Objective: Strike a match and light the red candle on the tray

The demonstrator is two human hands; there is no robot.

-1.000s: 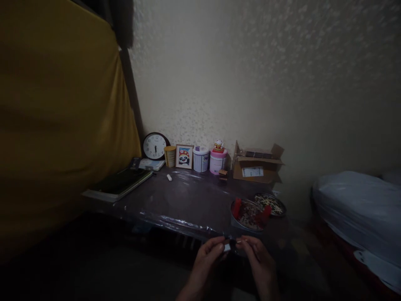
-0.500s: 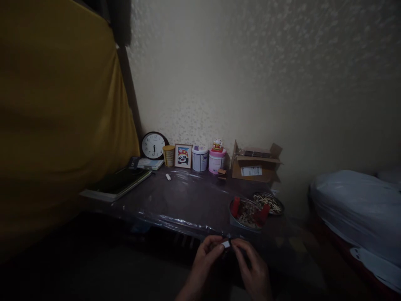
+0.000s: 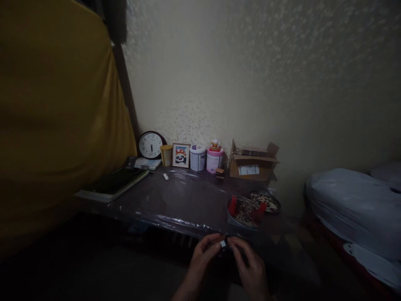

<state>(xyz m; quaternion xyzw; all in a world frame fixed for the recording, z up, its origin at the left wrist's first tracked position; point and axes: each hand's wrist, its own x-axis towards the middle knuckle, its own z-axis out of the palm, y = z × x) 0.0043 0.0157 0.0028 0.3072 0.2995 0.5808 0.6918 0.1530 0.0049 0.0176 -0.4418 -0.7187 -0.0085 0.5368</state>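
My left hand (image 3: pixel 203 257) and my right hand (image 3: pixel 249 265) meet just below the front edge of a dark table (image 3: pixel 188 200) wrapped in clear plastic. Both pinch a small pale object (image 3: pixel 223 244) between fingertips; it is too small and dim to name. Just beyond the hands stands a round metal tin (image 3: pixel 244 212) filled with small pieces and red handles. A second round dish (image 3: pixel 265 201) of small sticks lies behind it.
Along the wall stand a clock (image 3: pixel 151 144), a yellow cup (image 3: pixel 166 155), a panda picture (image 3: pixel 181 155), two tubs (image 3: pixel 198 157) and an open cardboard box (image 3: pixel 252 166). Books (image 3: pixel 112 185) lie at left by a yellow curtain (image 3: pixel 53 117). A covered bed (image 3: pixel 354 205) is at right.
Both hands have stayed pinched on the small object and shifted slightly left and down; the right fingers have curled over it more. The view has drifted a little.
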